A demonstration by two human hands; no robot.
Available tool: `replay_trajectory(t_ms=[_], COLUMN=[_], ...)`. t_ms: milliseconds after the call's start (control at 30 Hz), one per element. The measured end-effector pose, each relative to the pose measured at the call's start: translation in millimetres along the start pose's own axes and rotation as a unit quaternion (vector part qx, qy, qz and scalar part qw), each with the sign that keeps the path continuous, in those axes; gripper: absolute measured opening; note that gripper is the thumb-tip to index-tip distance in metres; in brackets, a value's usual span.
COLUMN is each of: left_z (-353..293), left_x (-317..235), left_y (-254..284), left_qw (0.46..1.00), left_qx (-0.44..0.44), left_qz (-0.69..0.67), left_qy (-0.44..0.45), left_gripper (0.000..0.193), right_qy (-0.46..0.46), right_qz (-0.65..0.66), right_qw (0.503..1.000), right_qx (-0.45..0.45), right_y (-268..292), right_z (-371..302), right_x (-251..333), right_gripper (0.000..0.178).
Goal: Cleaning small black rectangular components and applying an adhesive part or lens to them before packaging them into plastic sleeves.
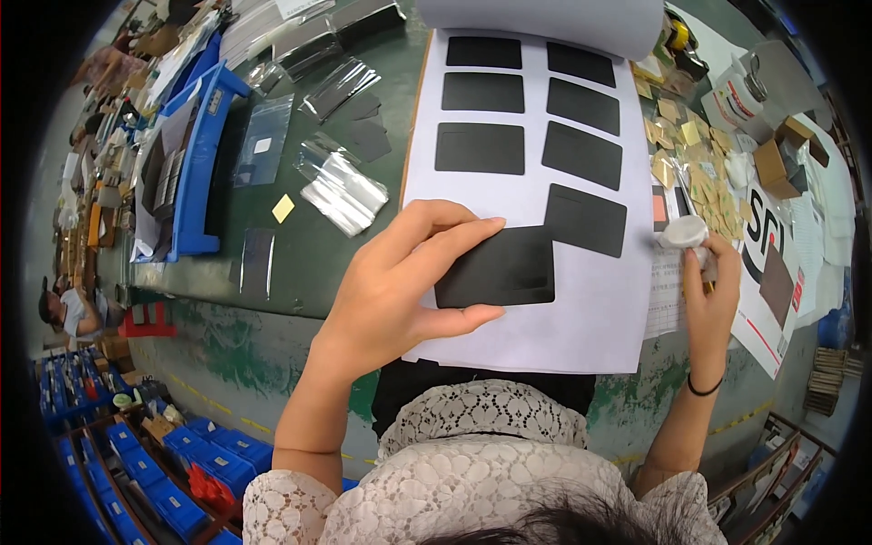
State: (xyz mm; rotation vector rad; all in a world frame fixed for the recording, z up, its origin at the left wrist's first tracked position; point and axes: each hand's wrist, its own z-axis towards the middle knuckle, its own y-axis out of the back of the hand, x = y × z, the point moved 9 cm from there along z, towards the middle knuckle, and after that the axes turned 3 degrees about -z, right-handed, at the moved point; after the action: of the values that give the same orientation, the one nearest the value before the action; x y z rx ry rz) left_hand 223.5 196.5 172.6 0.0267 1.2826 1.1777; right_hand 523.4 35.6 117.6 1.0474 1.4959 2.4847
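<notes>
A black rectangular card (504, 271) lies at the lower middle of a white paper sheet (581, 318). My left hand (391, 286) holds this card, fingers at its far edge and thumb at its near edge. Several more black cards (481, 148) are laid out in two columns farther up the sheet. To the right of the paper, my right hand (713, 286) grips a small white thing with a rounded top (686, 232) between thumb and fingers. Whether it is a bottle, a cap or a wad cannot be made out.
A rolled-back paper flap (545, 20) covers the sheet's far end. Small tan pieces (708, 186), a white container (734, 98) and a cardboard box (788, 159) crowd the right. On the left are clear plastic sleeves (343, 195), a yellow note (283, 209) and a blue bin (200, 173).
</notes>
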Motion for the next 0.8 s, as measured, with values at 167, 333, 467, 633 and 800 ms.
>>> replay_trajectory(t_ms=[167, 333, 467, 633, 800], left_z=[-2, -9, -7, -2, -8], left_x=[-12, -31, -27, 54, 100], left_y=[-13, -43, -26, 63, 121], left_qw=[0.996, 0.992, 0.995, 0.976, 0.950], left_qx=[0.039, 0.098, 0.055, -0.125, -0.205], left_qz=[0.056, -0.002, -0.055, 0.173, 0.207], left_qy=[-0.052, -0.085, -0.067, 0.040, 0.112], left_gripper=[0.072, 0.068, 0.057, 0.015, 0.014], right_qy=[0.157, 0.283, 0.279, 0.254, 0.258], right_qz=[-0.050, 0.082, 0.146, 0.116, 0.123], right_qw=[0.986, 0.931, 0.924, 0.943, 0.941], right_qx=[-0.004, 0.216, 0.217, 0.183, 0.180], right_y=[34, -22, -35, -36, -36], right_z=[-13, -44, -46, -46, -49], right_x=[78, 160, 168, 162, 159], right_gripper=[0.048, 0.076, 0.076, 0.075, 0.076])
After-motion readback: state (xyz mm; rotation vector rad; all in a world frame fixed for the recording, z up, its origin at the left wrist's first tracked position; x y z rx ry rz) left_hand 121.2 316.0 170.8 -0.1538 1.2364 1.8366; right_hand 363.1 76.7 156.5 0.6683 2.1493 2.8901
